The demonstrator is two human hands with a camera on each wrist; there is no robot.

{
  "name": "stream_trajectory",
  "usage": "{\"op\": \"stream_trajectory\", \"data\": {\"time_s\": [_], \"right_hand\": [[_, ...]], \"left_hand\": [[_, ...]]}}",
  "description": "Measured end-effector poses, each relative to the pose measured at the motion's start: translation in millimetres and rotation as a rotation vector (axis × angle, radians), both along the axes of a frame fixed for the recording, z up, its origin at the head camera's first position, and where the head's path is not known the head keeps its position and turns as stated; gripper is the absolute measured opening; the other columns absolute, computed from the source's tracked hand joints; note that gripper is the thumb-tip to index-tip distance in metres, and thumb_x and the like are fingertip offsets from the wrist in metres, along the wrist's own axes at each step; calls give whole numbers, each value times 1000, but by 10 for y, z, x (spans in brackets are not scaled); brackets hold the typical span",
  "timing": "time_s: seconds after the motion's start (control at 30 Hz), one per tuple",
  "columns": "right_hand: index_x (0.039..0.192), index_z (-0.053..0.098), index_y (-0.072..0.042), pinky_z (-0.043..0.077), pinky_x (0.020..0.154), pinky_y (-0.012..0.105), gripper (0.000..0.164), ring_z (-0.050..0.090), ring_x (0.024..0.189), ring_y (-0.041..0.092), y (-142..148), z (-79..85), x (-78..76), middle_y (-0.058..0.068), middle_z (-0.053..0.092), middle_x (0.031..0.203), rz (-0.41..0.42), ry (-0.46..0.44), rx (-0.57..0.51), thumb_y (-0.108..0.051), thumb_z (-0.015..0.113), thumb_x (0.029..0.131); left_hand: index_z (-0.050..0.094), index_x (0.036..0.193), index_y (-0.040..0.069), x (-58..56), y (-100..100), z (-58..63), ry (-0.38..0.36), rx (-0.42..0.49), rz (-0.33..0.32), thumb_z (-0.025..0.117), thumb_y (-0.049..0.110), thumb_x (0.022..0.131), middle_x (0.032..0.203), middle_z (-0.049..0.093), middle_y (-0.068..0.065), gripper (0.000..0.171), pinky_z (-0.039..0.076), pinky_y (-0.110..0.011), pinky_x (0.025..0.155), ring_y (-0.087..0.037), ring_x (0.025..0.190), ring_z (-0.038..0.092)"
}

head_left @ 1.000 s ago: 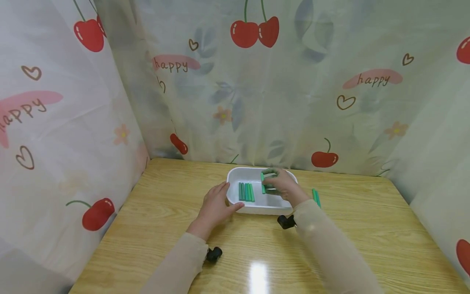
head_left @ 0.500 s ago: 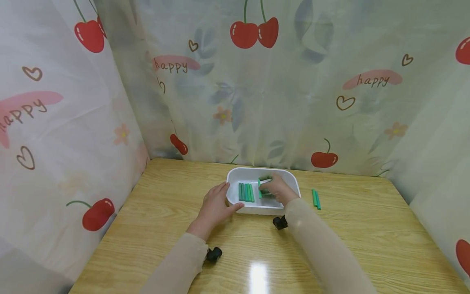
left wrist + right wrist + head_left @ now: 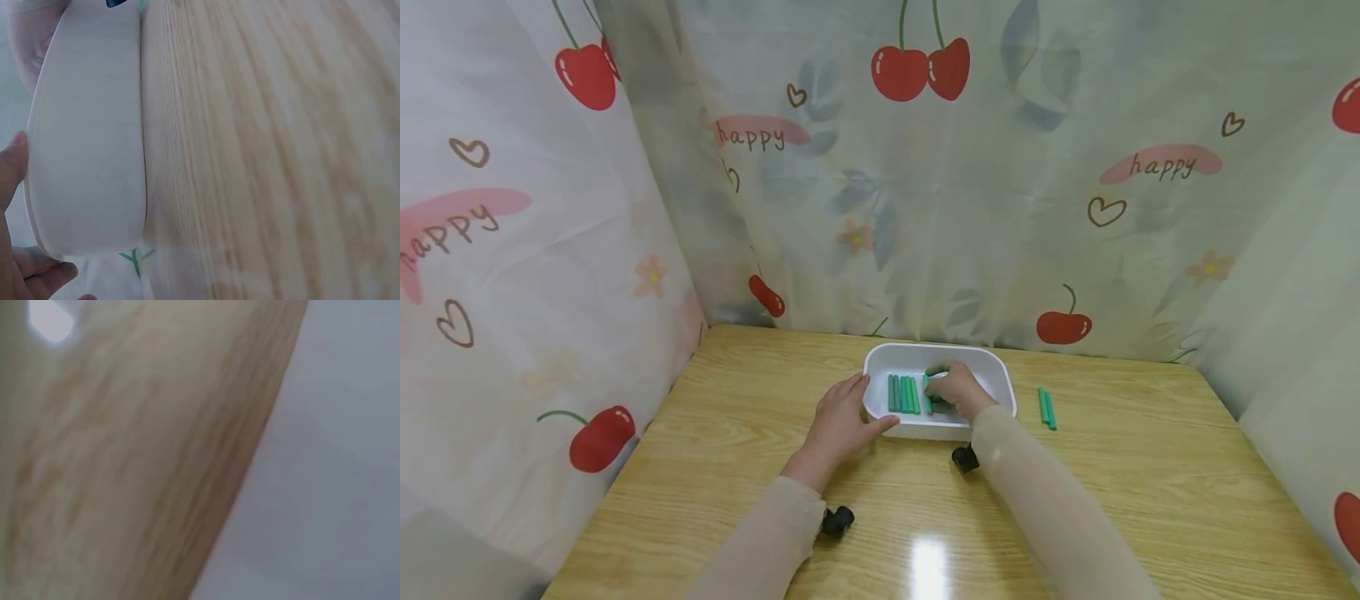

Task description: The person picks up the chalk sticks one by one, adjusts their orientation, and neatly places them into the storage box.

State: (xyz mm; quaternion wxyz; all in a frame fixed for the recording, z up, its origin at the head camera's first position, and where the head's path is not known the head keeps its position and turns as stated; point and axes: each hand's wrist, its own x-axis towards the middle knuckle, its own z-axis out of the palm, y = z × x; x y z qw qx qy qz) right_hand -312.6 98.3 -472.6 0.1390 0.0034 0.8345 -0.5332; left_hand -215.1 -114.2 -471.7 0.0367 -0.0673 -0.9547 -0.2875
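Observation:
A white plastic box (image 3: 925, 431) stands on the table. My left hand (image 3: 842, 421) holds its left end, thumb on the front rim and fingers along the side. The left wrist view shows the thumb at the rim and fingers bent round the corner of the box's wall (image 3: 87, 137). Inside, several green sticks (image 3: 904, 394) lie side by side on the left. Just right of that row, my right hand (image 3: 957, 387) pinches another green stick (image 3: 927, 398), upright to the front wall and low in the box. The right wrist view shows no fingers.
Two more green sticks (image 3: 1047, 408) lie on the wooden table (image 3: 1150, 467) to the right of the box. A printed cherry curtain (image 3: 925, 208) hangs behind the table and at both sides. Black wrist cameras (image 3: 837, 522) sit under the sleeves.
My right hand has moved left and lower in the box, carrying its stick close to the row. The left hand has stayed put on the box.

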Motion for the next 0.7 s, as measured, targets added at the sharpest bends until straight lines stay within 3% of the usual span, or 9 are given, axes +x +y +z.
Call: {"op": "stream_trajectory", "data": {"time_s": [0.23,0.43,0.7], "right_hand": [[123,60,10,54,66,27,41,63,69,16,9,40,4,13,66,91,9,-28,-28,7,67,83],[121,64,8,53,71,30,36,63,76,19,70,136,35,14,67,97,35,-30,25,4,68,86],[125,62,8,57,77,33,36,65,84,20,211,301,108,15,65,107,74,-66,19,0,67,90]], "left_hand": [[39,153,3,2,5,8,7,10,3,71,60,86,157,39,-13,93,24,-52,118,-34,145,33],[37,154,5,-2,3,11,-20,9,13,70,62,85,158,37,-12,95,23,-51,119,-33,146,30],[37,154,5,-8,4,-2,-14,0,8,68,64,85,158,38,-13,96,24,-52,118,-34,145,32]]}}
